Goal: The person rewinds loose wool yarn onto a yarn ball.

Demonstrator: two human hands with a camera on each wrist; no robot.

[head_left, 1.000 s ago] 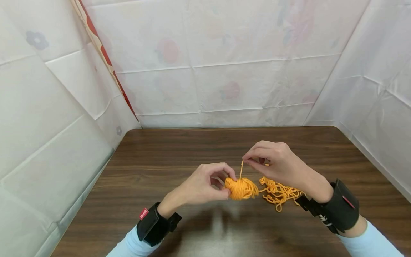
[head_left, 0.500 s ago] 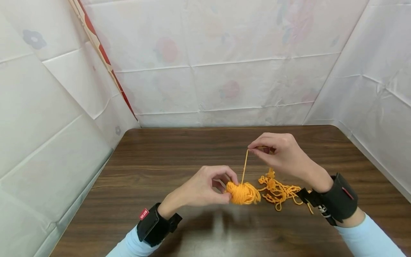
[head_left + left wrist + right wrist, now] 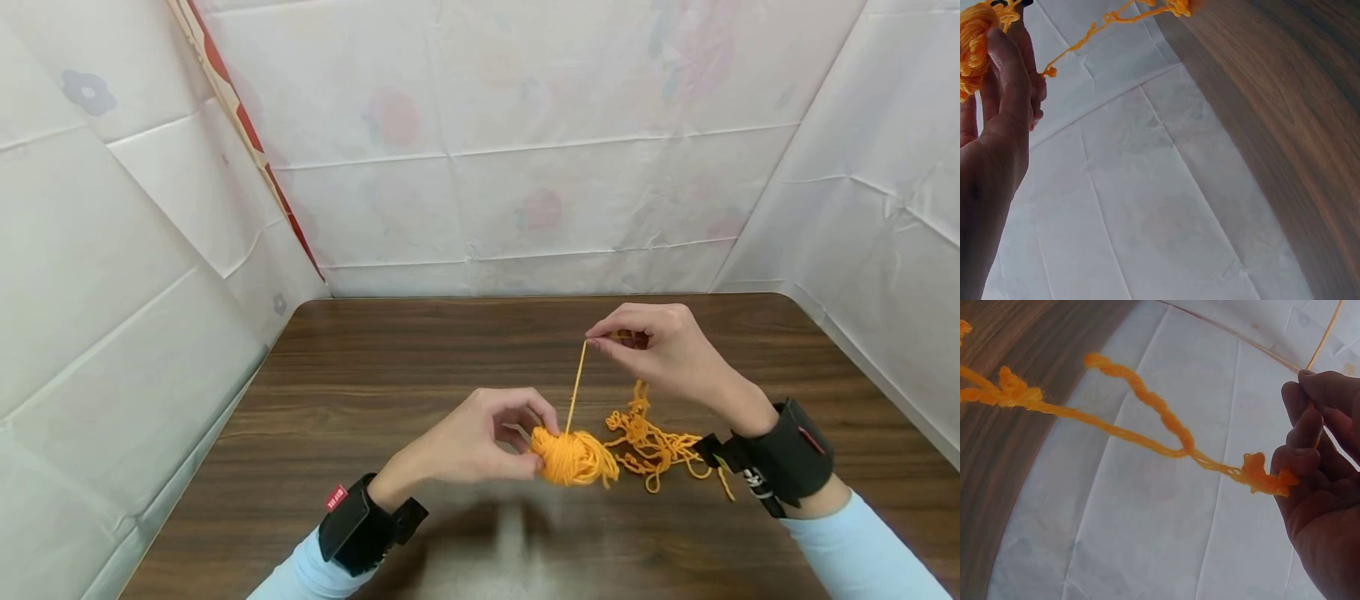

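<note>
An orange yarn ball (image 3: 572,457) is held just above the brown table (image 3: 420,358) by my left hand (image 3: 480,437), fingers curled round its left side; the ball (image 3: 975,44) also shows at the fingertips in the left wrist view. A taut yarn strand (image 3: 576,387) runs up from the ball to my right hand (image 3: 652,346), which pinches it between thumb and fingers. Loose tangled yarn (image 3: 652,442) lies on the table under the right wrist, and a kinked length of yarn (image 3: 1147,419) trails from the right hand (image 3: 1322,462).
White floral sheets (image 3: 525,150) wall the table in at the back, left and right. Black wrist bands (image 3: 780,467) sit on both arms, over light blue sleeves. The table's far edge meets the back sheet.
My right hand has risen and moved away from the ball, drawing the strand longer and taut. The left hand keeps the ball almost still, shifted slightly right.
</note>
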